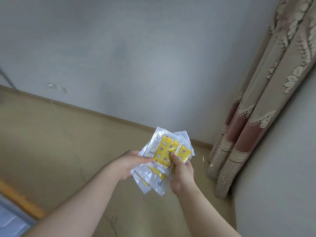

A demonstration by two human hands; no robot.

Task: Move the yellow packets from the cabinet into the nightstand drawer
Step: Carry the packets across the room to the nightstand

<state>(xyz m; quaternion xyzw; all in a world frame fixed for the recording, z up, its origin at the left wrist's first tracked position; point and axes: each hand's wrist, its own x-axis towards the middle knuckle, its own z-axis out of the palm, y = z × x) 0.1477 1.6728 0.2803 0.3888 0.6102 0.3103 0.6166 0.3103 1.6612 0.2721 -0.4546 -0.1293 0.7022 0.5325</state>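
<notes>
Several yellow packets [165, 152] in clear plastic wrappers, printed with moons and stars, form a fanned stack held in front of me over the floor. My left hand [130, 164] grips the stack's left side, thumb on top. My right hand [181, 173] holds the right side, its thumb pressed on the top packet. Neither the cabinet nor the nightstand drawer is in view.
A beige floor [59, 142] runs to a grey wall [136, 57] with a low skirting board. A patterned curtain [256, 108] hangs at the right beside a pale wall. An orange-edged object [18, 197] lies at the lower left.
</notes>
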